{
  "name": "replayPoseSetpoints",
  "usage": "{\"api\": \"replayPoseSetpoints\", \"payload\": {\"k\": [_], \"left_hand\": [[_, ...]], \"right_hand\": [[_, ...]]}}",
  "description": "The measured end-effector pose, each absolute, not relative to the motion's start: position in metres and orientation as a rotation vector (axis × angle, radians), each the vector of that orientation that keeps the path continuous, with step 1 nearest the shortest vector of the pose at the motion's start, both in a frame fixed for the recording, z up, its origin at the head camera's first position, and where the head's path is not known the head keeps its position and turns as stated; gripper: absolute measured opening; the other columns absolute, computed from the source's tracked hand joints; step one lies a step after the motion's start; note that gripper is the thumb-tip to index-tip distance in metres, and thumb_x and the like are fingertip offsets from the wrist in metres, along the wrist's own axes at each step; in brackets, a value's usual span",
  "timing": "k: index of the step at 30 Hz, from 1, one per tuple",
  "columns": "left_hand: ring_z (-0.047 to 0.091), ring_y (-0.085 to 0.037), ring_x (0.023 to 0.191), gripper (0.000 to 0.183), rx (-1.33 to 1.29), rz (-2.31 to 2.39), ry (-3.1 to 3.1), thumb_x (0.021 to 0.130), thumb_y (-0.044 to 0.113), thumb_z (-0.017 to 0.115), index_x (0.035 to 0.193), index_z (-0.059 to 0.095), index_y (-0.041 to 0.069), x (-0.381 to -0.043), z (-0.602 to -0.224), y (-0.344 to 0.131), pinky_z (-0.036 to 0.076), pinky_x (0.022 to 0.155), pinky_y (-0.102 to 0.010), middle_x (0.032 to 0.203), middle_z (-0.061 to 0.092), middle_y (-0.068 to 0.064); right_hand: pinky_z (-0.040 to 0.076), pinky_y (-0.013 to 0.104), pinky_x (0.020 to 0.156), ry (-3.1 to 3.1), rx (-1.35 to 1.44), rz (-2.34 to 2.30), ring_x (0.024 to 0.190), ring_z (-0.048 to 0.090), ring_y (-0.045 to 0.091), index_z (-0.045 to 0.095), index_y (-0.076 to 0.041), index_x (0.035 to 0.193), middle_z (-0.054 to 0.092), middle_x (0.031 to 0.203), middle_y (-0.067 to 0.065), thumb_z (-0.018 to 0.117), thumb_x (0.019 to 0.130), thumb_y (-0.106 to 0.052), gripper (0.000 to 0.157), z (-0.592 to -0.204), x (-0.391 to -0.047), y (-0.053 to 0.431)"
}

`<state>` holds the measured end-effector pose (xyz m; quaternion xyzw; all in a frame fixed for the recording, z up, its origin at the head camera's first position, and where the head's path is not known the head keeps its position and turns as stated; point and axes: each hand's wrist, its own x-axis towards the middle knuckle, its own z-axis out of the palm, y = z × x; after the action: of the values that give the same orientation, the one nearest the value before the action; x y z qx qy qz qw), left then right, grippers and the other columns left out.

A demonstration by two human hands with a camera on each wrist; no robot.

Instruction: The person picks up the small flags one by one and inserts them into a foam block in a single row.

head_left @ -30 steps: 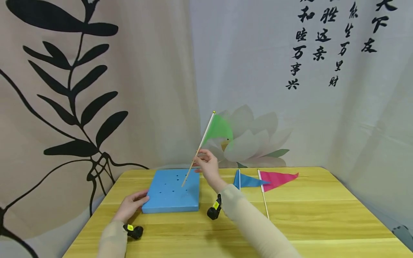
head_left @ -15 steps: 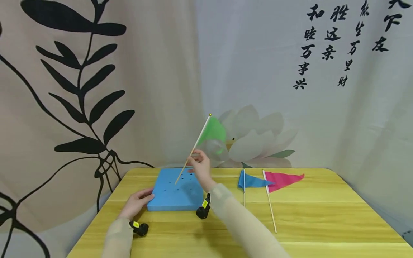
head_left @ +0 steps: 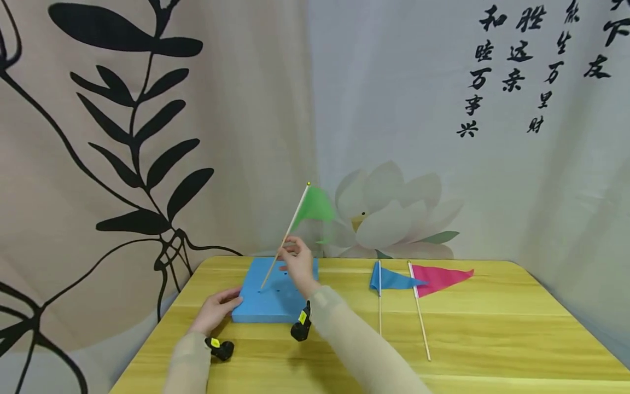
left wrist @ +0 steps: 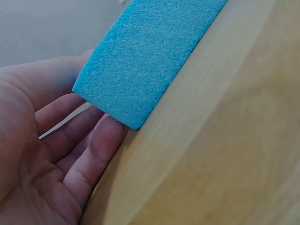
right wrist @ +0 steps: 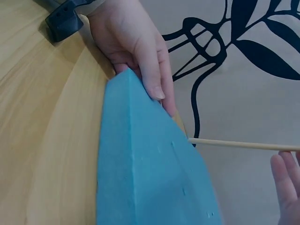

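Observation:
My right hand (head_left: 297, 261) pinches the wooden stick of a green flag (head_left: 314, 204) over a blue foam block (head_left: 275, 309) that has small holes in its top. The stick leans, its lower tip right at a hole near the block's front left. In the right wrist view the stick (right wrist: 243, 144) rises from the far edge of the block (right wrist: 154, 178), the right fingertips (right wrist: 283, 180) showing at the frame's edge. My left hand (head_left: 216, 311) holds the block's left front corner, thumb on top and fingers along the side; the left wrist view shows this corner (left wrist: 145, 61) close up.
To the right, a blue pennant (head_left: 396, 279) and a pink pennant (head_left: 440, 278) lie on the wooden table (head_left: 492, 328), the blue one's tip overlapping the pink. A printed curtain (head_left: 256, 137) hangs behind the table.
My right hand has carried the green flag left and lower, and its stick tip has come to a front-left hole. The left hand stays on the block. The head view has turned slightly left.

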<state>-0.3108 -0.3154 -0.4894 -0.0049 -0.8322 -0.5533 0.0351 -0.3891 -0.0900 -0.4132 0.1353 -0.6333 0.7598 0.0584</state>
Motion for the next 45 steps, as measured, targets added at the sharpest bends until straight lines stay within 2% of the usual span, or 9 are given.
{"api": "replayPoseSetpoints", "payload": {"k": [4, 7, 10, 22, 28, 31, 36, 41, 45], "left_hand": [[0.053, -0.033, 0.118, 0.053, -0.014, -1.707, -2.553, 0.096, 0.026, 0.063, 0.141, 0.05, 0.003, -0.311, -0.49, -0.315, 0.049, 0.089, -0.038, 0.138, 0.051, -0.02], [0.053, -0.033, 0.118, 0.053, -0.018, -1.712, -2.55, 0.096, 0.026, 0.063, 0.142, 0.05, 0.003, -0.313, -0.492, -0.316, 0.049, 0.089, -0.039, 0.138, 0.051, -0.02], [0.054, -0.033, 0.118, 0.052, -0.018, -1.712, -2.55, 0.096, 0.026, 0.063, 0.142, 0.05, 0.003, -0.313, -0.493, -0.317, 0.049, 0.088, -0.038, 0.138, 0.051, -0.02], [0.057, -0.03, 0.113, 0.052, 0.009, -1.75, -2.532, 0.096, 0.025, 0.064, 0.141, 0.05, 0.002, -0.315, -0.489, -0.315, 0.051, 0.082, -0.032, 0.137, 0.052, -0.021], [0.06, -0.027, 0.109, 0.052, 0.043, -1.779, -2.512, 0.096, 0.024, 0.064, 0.14, 0.051, 0.0, -0.316, -0.488, -0.313, 0.052, 0.079, -0.029, 0.136, 0.052, -0.022], [0.06, -0.025, 0.108, 0.052, 0.048, -1.785, -2.519, 0.096, 0.024, 0.064, 0.14, 0.05, 0.0, -0.317, -0.49, -0.314, 0.051, 0.079, -0.028, 0.137, 0.052, -0.022], [0.062, -0.022, 0.104, 0.052, 0.039, -1.804, -2.51, 0.096, 0.022, 0.063, 0.141, 0.049, -0.001, -0.321, -0.494, -0.317, 0.052, 0.078, -0.029, 0.137, 0.051, -0.023], [0.061, -0.022, 0.105, 0.053, 0.025, -1.795, -2.519, 0.096, 0.023, 0.064, 0.141, 0.049, -0.001, -0.321, -0.495, -0.318, 0.052, 0.078, -0.028, 0.138, 0.05, -0.023], [0.058, -0.025, 0.11, 0.054, 0.004, -1.738, -2.555, 0.096, 0.026, 0.064, 0.141, 0.049, 0.001, -0.318, -0.494, -0.318, 0.051, 0.079, -0.029, 0.138, 0.05, -0.022]], "right_hand": [[0.057, 0.042, 0.064, -1.954, 0.424, 2.278, 0.085, 0.068, 0.033, 0.062, -0.008, 0.114, 0.066, 0.099, 0.02, 0.065, 0.093, -0.004, 0.022, -0.416, -0.388, -0.096], [0.057, 0.036, 0.06, -1.959, 0.435, 2.247, 0.081, 0.068, 0.028, 0.063, -0.01, 0.113, 0.067, 0.096, 0.015, 0.066, 0.092, -0.006, 0.022, -0.419, -0.388, -0.099], [0.057, 0.034, 0.059, -1.971, 0.428, 2.225, 0.078, 0.068, 0.023, 0.063, -0.011, 0.11, 0.067, 0.092, 0.01, 0.067, 0.092, -0.005, 0.02, -0.42, -0.387, -0.102], [0.057, 0.046, 0.064, -2.148, 0.514, 2.099, 0.08, 0.069, 0.023, 0.064, -0.014, 0.111, 0.066, 0.094, 0.002, 0.066, 0.094, -0.011, 0.017, -0.424, -0.383, -0.109], [0.056, 0.033, 0.059, -2.263, 0.582, 2.015, 0.077, 0.067, 0.012, 0.068, -0.012, 0.103, 0.064, 0.095, -0.004, 0.068, 0.093, -0.018, 0.012, -0.428, -0.379, -0.114], [0.056, 0.031, 0.058, -2.273, 0.587, 1.989, 0.076, 0.068, 0.013, 0.07, -0.009, 0.1, 0.067, 0.091, -0.002, 0.068, 0.093, -0.018, 0.012, -0.428, -0.378, -0.113], [0.056, 0.03, 0.057, -2.26, 0.602, 1.994, 0.077, 0.068, 0.012, 0.071, -0.004, 0.105, 0.068, 0.092, 0.0, 0.069, 0.092, -0.016, 0.018, -0.426, -0.38, -0.107], [0.057, 0.034, 0.06, -2.226, 0.645, 2.094, 0.078, 0.069, 0.014, 0.07, -0.005, 0.11, 0.068, 0.096, 0.001, 0.069, 0.092, -0.013, 0.021, -0.427, -0.382, -0.093], [0.057, 0.04, 0.064, -2.196, 0.701, 2.105, 0.079, 0.07, 0.021, 0.068, 0.001, 0.109, 0.07, 0.095, 0.006, 0.068, 0.091, -0.012, 0.022, -0.426, -0.384, -0.068]]}}
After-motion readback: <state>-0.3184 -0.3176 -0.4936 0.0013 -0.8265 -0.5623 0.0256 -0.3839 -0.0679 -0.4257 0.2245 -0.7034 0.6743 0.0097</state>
